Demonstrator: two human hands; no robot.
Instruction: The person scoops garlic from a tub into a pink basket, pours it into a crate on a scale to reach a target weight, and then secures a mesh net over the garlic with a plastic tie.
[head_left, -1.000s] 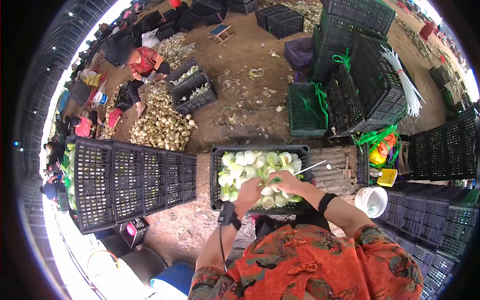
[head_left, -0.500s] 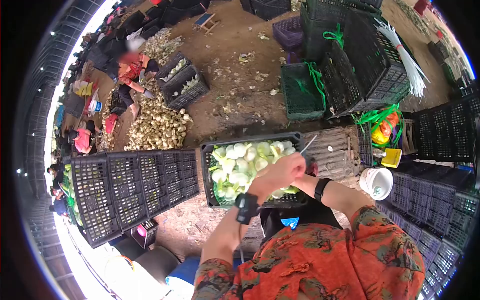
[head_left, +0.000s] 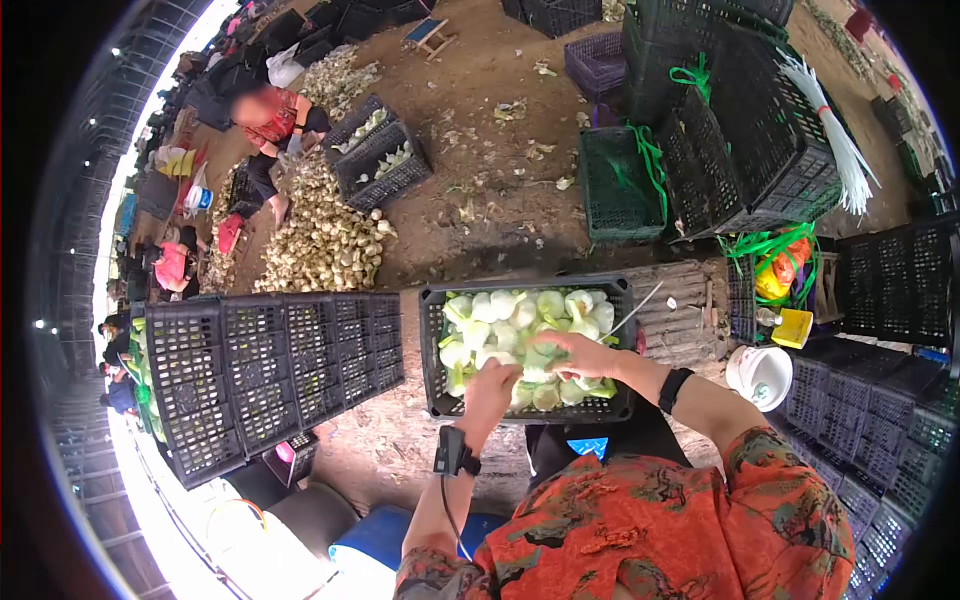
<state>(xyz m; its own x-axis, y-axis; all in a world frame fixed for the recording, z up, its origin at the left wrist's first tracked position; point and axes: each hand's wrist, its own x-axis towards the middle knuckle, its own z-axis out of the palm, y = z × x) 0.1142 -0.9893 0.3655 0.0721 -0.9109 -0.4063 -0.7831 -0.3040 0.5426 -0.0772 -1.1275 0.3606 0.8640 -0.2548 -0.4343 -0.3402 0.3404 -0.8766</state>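
In front of me stands a black plastic crate [head_left: 432, 390] filled with white bulbs [head_left: 549, 303] that have pale green stalks. My left hand [head_left: 488, 393] is at the near left of the bulbs, its fingers curled together over them; whatever they may hold is hidden. Over the right middle of the crate, my right hand [head_left: 583, 357] has thumb and forefinger apart, just above the bulbs, with nothing visible between them. A thin white strip [head_left: 637, 304] like a cable tie sticks up from the crate's right side.
Stacked black crates [head_left: 270, 370] stand left, and more crates [head_left: 740, 130] with hanging white cable ties [head_left: 845, 165] at the right. A white bucket [head_left: 758, 377] is to my right. Beyond, a person [head_left: 268, 120] sits by a heap of bulbs [head_left: 325, 240].
My hands, close together over the crate's right part before, have separated. The left hand has drawn back toward me and left; the right hand's fingers have spread. The view has shifted slightly.
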